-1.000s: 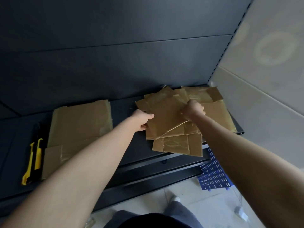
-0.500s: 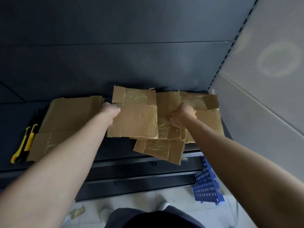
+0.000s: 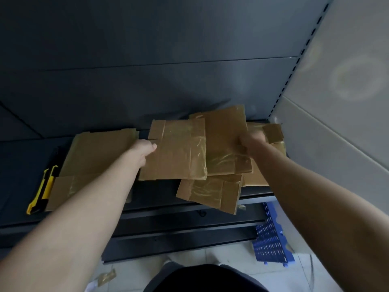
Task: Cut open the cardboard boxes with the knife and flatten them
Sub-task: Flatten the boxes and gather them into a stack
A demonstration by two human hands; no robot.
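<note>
I count five flattened brown cardboard pieces for certain on the dark grey metal shelf [image 3: 19, 165], all patched with glossy clear tape. The heap at the right end overlaps so much that I cannot tell whether more lie beneath.

- **Large flat cardboard piece** [image 3: 94, 159]: it lies alone toward the shelf's left end.
- **Taped rectangular cardboard sheet** [image 3: 176, 150]: it sits mid-shelf, and its right edge overlaps the next one.
- **Taller brown cardboard sheet** [image 3: 226, 142]: it reaches toward the shelf's back edge.
- **Smaller folded cardboard piece** [image 3: 210, 192]: it juts out over the front edge.
- **Bottom cardboard layer** [image 3: 273, 133]: it shows at the right end, by the back corner.

There is one yellow-and-black utility knife [image 3: 42, 190], as far as I can make out. It lies near the shelf's left end, just beside the large flat cardboard piece, and no hand touches it. On the pale floor below I see one blue perforated plastic crate [image 3: 271, 243] and one crumpled scrap of tape [image 3: 105, 277].

Both hands are in view. The left hand [image 3: 145, 149] grips the left edge of the taped rectangular cardboard sheet, thumb on top and the other fingers hidden underneath. The right hand [image 3: 249, 144] is blurred. Its fingers look curled round the right edge of the taller brown cardboard sheet, but I cannot make out the finer grip.
</note>
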